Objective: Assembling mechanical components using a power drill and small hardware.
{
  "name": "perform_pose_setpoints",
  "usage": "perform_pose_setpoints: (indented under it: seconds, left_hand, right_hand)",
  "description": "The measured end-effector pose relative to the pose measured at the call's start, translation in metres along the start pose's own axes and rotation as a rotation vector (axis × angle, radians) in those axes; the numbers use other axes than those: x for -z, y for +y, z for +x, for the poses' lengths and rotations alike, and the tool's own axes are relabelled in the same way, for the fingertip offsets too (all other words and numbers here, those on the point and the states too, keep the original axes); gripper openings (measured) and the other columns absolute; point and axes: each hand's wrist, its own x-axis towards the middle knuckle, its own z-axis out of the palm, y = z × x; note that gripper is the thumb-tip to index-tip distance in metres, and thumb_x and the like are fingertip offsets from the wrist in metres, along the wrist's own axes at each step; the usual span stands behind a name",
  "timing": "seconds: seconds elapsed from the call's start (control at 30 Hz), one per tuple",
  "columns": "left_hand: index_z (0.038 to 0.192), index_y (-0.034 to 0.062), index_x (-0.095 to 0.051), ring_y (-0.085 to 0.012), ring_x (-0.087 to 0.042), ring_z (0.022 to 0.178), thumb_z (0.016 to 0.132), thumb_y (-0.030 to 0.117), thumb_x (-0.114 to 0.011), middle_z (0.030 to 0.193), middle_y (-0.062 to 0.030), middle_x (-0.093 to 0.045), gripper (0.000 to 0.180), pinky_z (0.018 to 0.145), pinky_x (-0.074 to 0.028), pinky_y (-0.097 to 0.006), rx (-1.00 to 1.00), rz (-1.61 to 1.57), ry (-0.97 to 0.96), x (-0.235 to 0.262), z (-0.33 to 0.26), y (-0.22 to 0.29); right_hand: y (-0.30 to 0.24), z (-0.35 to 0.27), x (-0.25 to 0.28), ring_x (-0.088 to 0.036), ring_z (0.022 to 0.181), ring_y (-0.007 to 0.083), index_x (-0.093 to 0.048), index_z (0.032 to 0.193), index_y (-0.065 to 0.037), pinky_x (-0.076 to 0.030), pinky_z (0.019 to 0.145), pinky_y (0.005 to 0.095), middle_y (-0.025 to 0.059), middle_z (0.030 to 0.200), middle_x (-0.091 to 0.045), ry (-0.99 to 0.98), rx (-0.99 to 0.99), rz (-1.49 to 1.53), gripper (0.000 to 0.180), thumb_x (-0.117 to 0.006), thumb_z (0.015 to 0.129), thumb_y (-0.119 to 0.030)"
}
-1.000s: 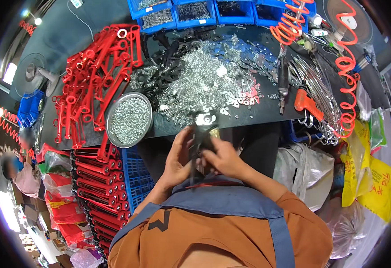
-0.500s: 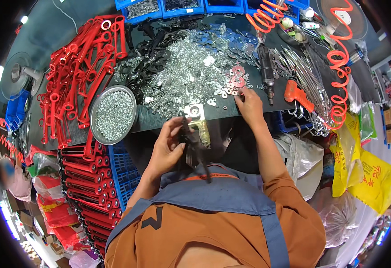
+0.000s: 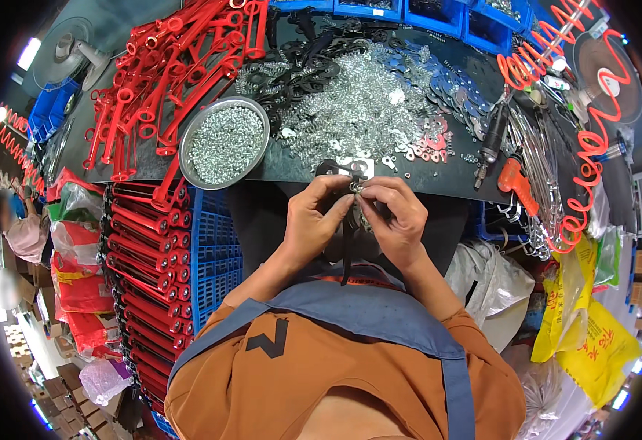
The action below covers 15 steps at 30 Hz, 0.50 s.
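Observation:
Both hands meet at the table's front edge. My left hand [image 3: 312, 218] is closed on a long black part [image 3: 347, 253], whose narrow end hangs down toward the apron. My right hand [image 3: 398, 220] pinches at the upper end of the same part, where a small shiny metal piece [image 3: 355, 188] shows between the fingertips. The fingers partly hide it, so its exact shape cannot be made out. Just behind the fingertips lies a pale metal plate [image 3: 366, 166] at the table edge. Beyond it spreads a heap of small springs [image 3: 354, 103], with small washer-like pieces [image 3: 427, 152] at its right.
Left stand a round metal bowl of small metal parts [image 3: 225, 143] and piled red handles [image 3: 163, 81]. More red handles [image 3: 145, 257] are stacked below. Right lie a dark power driver [image 3: 493, 139], an orange-red tool [image 3: 518, 182] and metal rods [image 3: 537, 154]. Blue bins [image 3: 431, 16] line the back.
My right hand has come from the washer-like pieces to my left hand, and its fingertips now meet the black part. The black part has steadied. The whole view has shifted.

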Motion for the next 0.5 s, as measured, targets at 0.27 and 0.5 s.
perform_pose_setpoints:
  seconds: [0.27,0.5]
  left_hand:
    - [0.1,-0.0021,-0.063,-0.0115,-0.064,0.087,0.082,0.002,-0.069,0.094,-0.0091,-0.067,0.02,0.078,-0.05,-0.025,-0.082,0.072,0.088,0.01,-0.001,0.001]
    - [0.097,-0.002,-0.06,-0.009,-0.06,0.084,0.081,0.001,-0.067,0.089,-0.0057,-0.064,0.018,0.076,-0.048,-0.023,-0.094,0.127,0.125,0.017,-0.001,-0.011]
  right_hand:
    - [-0.008,0.004,-0.006,-0.062,0.075,0.0232,-0.064,0.088,-0.001,-0.05,0.065,0.0306,0.0106,0.086,-0.064,-0.053,0.029,-0.052,0.023,-0.072,0.068,0.009]
    - [-0.008,0.001,-0.017,-0.064,0.081,0.0246,-0.065,0.092,-0.001,-0.052,0.071,0.0313,0.0114,0.091,-0.064,-0.132,-0.06,-0.023,0.024,-0.07,0.071,0.009]
